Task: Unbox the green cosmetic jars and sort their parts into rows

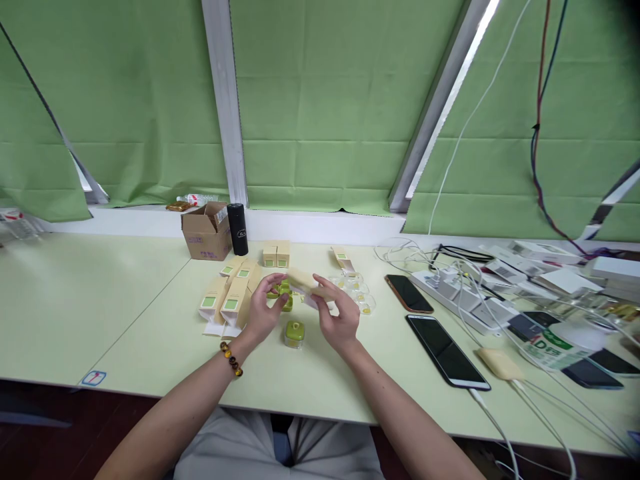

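Cream carton [301, 279] above the tabletop [160, 347], between hands: right hand [340, 319] pinching one end, left hand [264, 310] loosely curled at the other, grip unclear; probably light, thin card, easily creased, best held by its edges.

Green blinds [325, 100] are covering the back | grey posts [224, 100] are standing between them | bright light [483, 28] is edging the right post [440, 100] | white ledge [320, 228] is running below | pale table [100, 287] is spanning the width | dark reddish floor [30, 453] is showing beneath
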{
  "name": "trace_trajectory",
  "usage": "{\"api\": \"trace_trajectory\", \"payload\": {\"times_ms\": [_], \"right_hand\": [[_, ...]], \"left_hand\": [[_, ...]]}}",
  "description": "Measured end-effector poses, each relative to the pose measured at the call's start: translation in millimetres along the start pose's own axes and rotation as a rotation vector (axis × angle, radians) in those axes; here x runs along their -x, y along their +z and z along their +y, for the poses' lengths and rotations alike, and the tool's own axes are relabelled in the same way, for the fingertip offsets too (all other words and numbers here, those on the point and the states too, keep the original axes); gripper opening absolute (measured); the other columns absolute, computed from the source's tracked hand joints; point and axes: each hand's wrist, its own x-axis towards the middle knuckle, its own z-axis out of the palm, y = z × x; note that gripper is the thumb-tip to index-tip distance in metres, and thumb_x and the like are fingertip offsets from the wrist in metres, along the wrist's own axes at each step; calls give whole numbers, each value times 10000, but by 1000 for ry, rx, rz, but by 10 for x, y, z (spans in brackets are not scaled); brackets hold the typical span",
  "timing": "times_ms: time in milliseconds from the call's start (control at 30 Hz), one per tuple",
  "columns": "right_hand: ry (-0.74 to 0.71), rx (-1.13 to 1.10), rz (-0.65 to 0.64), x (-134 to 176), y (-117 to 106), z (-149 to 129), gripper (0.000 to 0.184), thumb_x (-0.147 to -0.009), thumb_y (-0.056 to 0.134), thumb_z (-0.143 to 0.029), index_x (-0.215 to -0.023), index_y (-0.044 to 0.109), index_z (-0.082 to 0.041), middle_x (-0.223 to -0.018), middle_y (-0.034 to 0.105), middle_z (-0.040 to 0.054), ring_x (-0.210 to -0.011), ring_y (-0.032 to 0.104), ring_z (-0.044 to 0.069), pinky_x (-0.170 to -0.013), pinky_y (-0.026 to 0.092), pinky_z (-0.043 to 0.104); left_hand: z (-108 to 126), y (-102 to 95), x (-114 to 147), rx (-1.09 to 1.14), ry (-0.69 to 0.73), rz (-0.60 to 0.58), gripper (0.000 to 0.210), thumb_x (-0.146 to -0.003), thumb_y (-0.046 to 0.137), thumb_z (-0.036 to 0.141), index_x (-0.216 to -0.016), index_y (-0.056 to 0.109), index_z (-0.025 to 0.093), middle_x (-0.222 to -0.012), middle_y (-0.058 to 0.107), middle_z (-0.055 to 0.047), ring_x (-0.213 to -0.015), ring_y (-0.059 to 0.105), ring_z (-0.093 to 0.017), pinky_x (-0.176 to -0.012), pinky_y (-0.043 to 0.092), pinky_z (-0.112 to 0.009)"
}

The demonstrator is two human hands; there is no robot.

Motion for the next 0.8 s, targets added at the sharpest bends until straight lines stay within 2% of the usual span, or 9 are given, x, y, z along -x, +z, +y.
{"api": "trace_trajectory", "payload": {"times_ms": [100, 200, 433, 533, 633, 700, 800], "right_hand": [[-211, 47, -58, 29, -11, 30, 50, -831, 735, -269, -821, 690, -290, -1168, 760, 100, -1126, 723, 337, -982, 584, 595], [-346, 73, -30, 16, -11, 70, 111, -816, 726, -205, -771, 667, -287, -1194, 731, 95, -1148, 712, 330, -1045, 549, 642], [-455, 61, -68, -9, 13, 93, 155, -821, 694, -139, -813, 671, -292, -1142, 734, 81, -1181, 695, 327, -1018, 556, 642], [-395, 33, -92, 21, 31, 92, 130, -854, 677, -174, -877, 675, -303, -1090, 763, 62, -1095, 726, 300, -1072, 517, 647], [-252, 39, -3, 61, 55, 109, 155, -875, 700, -250, -1020, 679, -301, -1014, 758, 67, -1023, 723, 293, -1058, 527, 607], [-153, 29, 78, 73, 72, 116, 286, -876, 724, -297, -1150, 641, -281, -1066, 730, 93, -1038, 699, 291, -1005, 554, 541], [-42, -21, 103, 42, 80, 96, 510, -878, 738, -338, -1329, 513, -260, -1249, 648, 129, -1068, 660, 262, -952, 559, 457]], "left_hand": [[35, -3, 5, -72, 52, 47, 409, -943, 705, 383, -1323, 619, 258, -1399, 645, -120, -1273, 605, -264, -1006, 496, -396], [71, 9, 15, -131, 103, 70, 375, -938, 697, 321, -1305, 647, 265, -1391, 635, -111, -1274, 595, -260, -1029, 492, -411], [97, -10, 45, -246, 252, 73, 253, -972, 634, 259, -1213, 697, 302, -1386, 670, -71, -1318, 524, -287, -1094, 461, -514], [81, -30, 29, -285, 307, 54, 184, -980, 636, 278, -1135, 734, 295, -1312, 718, -63, -1259, 549, -289, -1075, 459, -520], [40, -9, 11, -281, 340, 75, 119, -959, 677, 307, -1041, 753, 267, -1152, 757, -78, -1150, 603, -283, -1019, 491, -491], [17, 26, 6, -259, 283, 73, 119, -959, 678, 335, -977, 744, 237, -1043, 744, -86, -1042, 640, -260, -930, 527, -435], [15, 78, -24, -200, 92, 39, 200, -950, 678, 390, -893, 706, 200, -928, 708, -70, -880, 661, -210, -793, 539, -345]]}}
